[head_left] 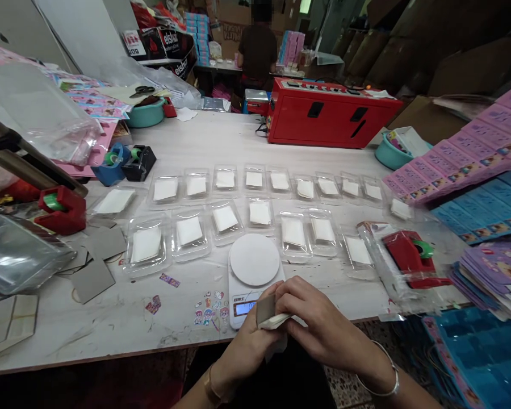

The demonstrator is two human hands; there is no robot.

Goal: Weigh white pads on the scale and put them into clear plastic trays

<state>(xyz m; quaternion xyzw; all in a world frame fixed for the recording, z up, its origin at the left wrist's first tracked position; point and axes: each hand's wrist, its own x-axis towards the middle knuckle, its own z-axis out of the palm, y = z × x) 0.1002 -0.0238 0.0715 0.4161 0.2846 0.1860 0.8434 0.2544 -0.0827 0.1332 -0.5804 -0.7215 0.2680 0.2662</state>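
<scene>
Just in front of a white digital scale (254,260), both my hands are closed around a small stack of white paper slips (276,321). A grey card (265,310) stands upright against the stack. My left hand (251,345) grips the stack and card from the left. The fingers of my right hand (314,312) curl over the stack's right side, hiding part of it. The scale's plate carries nothing, and its lit display is partly covered. Beyond it, two rows of clear plastic trays (147,244) each hold white slips.
Grey cards (94,279) and a red tape dispenser (62,209) lie at left. Another red tape dispenser (413,255) rests on plastic bags at right. Behind the trays stands a red machine (332,113). Pink boxes (464,147) are stacked at right. A person (258,45) sits far back.
</scene>
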